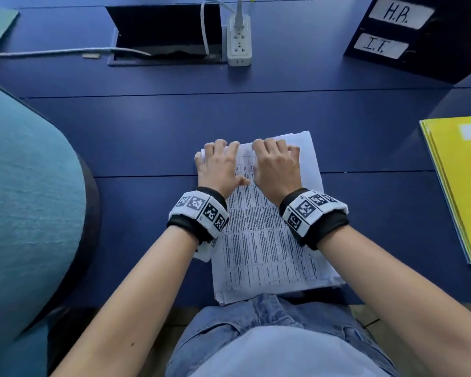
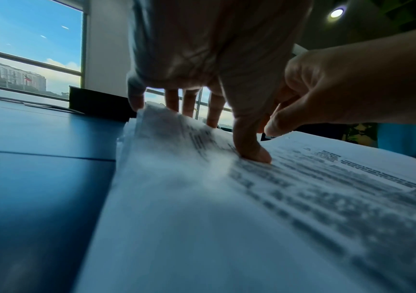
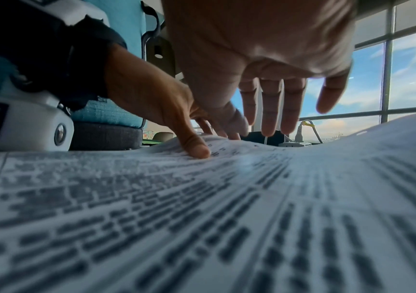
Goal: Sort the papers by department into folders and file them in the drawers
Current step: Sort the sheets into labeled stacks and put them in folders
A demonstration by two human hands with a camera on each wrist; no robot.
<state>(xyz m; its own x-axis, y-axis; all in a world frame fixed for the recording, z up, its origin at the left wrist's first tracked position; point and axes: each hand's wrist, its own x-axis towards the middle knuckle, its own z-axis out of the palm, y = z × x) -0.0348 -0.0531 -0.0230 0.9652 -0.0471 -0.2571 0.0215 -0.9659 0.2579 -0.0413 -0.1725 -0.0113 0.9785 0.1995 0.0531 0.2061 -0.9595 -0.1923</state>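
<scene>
Blue desk (image 1: 256, 112), paper stack (image 1: 267, 240) under both grips, fingers curled over far edge

A stack of papers (image 1: 259, 240) lies on the table (image 1: 147, 126) at the centre of the frame, its near end at the table's lower edge. The left hand (image 1: 219, 165) and the right hand (image 1: 276, 163) sit side by side on the stack's far end, left thumb (image 2: 252, 148) touching the top sheet. A pile of folders (image 1: 457, 191) lies at the right edge of the frame, well apart from the stack. A drawer unit (image 1: 416, 36) stands in the upper right corner. A power strip (image 1: 239, 42) stands at upper centre, just right of a cable hatch (image 1: 163, 34). A chair (image 1: 25, 200) fills the left side.
</scene>
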